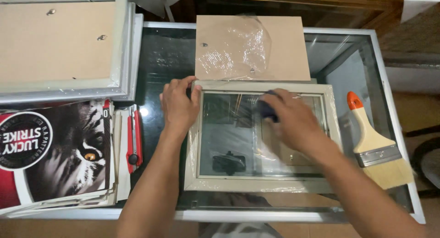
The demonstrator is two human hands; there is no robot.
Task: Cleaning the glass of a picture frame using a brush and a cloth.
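A pale grey picture frame point(201, 174) with a glass pane lies flat on a glass-topped table point(394, 128). My left hand point(179, 106) presses on the frame's upper left corner, fingers over the edge. My right hand point(295, 121) is on the glass near the upper right, closed around a small dark blue object point(266, 109), perhaps a cloth or sponge; the hand is blurred. Thin clear plastic wrap clings to the frame's edges.
A brown backing board point(284, 50) with crumpled clear film lies just behind the frame. A wide paintbrush point(373, 142) with an orange tip rests at the right. A red utility knife point(134, 137), a stack of printed posters point(59, 151) and stacked frames point(59, 45) sit at the left.
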